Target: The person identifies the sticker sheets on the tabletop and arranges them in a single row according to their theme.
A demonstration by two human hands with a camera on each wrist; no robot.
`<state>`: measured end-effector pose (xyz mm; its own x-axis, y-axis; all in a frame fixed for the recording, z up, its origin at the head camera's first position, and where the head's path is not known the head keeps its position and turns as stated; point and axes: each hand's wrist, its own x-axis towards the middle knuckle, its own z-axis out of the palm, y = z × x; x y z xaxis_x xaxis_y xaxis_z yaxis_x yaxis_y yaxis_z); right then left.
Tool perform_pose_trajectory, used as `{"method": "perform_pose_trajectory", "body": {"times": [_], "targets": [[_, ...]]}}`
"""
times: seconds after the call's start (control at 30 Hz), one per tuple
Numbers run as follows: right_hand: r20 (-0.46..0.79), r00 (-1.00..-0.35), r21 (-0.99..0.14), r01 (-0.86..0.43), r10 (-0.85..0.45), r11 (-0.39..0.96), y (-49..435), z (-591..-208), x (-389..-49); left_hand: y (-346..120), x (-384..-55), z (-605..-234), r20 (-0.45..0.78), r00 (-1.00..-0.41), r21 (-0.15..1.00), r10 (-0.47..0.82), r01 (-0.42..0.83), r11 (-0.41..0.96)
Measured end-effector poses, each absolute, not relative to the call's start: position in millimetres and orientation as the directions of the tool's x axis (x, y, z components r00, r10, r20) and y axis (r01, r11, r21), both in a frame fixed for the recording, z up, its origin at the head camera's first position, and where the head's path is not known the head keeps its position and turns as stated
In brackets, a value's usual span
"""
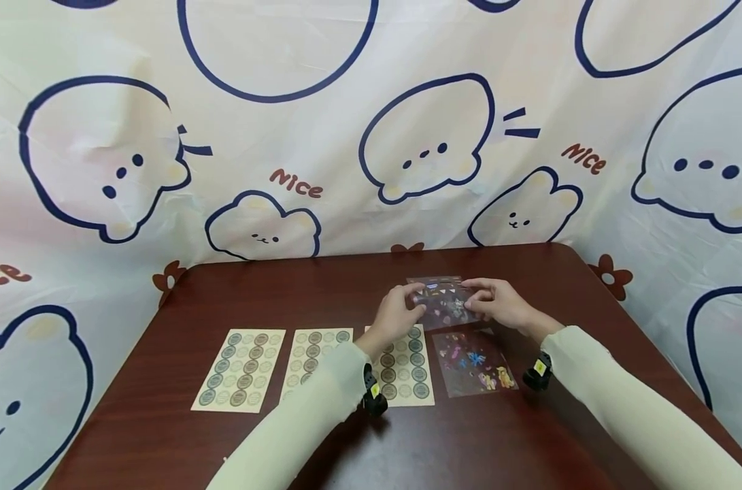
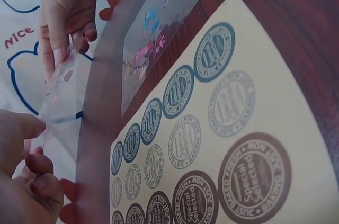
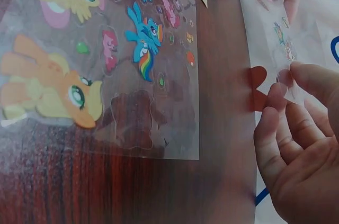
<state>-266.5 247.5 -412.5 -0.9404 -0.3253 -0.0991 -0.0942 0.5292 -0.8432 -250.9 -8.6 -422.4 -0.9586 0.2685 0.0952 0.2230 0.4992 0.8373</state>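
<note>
Between both hands is a clear sticker sheet (image 1: 442,304) with small printed figures, raised over the far right part of the table. My left hand (image 1: 395,314) pinches its left edge between thumb and fingers. At the opposite edge, the thumb and fingertips of my right hand (image 1: 500,303) pinch it too. Seen nearly edge-on in the right wrist view, the raised sheet (image 3: 278,28) is thin and see-through. Just nearer to me lies a second clear sheet (image 1: 471,367) with colourful pony stickers, including a blue pony (image 3: 142,33) with a rainbow tail and an orange one (image 3: 58,83).
Three cream sheets of round labels lie in a row: a left one (image 1: 239,371), a middle one (image 1: 303,347) partly under my left sleeve, and a right one (image 1: 416,391) beside the pony sheet. The brown table (image 1: 273,286) meets a cartoon-print cloth (image 1: 340,224) behind.
</note>
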Motion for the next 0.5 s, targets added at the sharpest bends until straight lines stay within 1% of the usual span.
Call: {"method": "perform_pose_trajectory", "body": {"times": [0.13, 0.37, 0.5], "targets": [[-0.101, -0.942, -0.837, -0.094, -0.320, 0.540, 250, -413, -263, -6, -248, -423, 0.102, -0.956, 0.844, 0.275, 0.230, 0.485], [-0.098, -0.937, -0.840, -0.103, -0.335, 0.533, 256, -411, -258, -4, -241, -419, 0.073, -0.959, 0.847, 0.274, 0.205, 0.491], [-0.103, -0.933, -0.842, -0.102, -0.343, 0.530, 260, -410, -255, -1, -238, -416, 0.090, -0.952, 0.851, 0.294, 0.227, 0.474]]}}
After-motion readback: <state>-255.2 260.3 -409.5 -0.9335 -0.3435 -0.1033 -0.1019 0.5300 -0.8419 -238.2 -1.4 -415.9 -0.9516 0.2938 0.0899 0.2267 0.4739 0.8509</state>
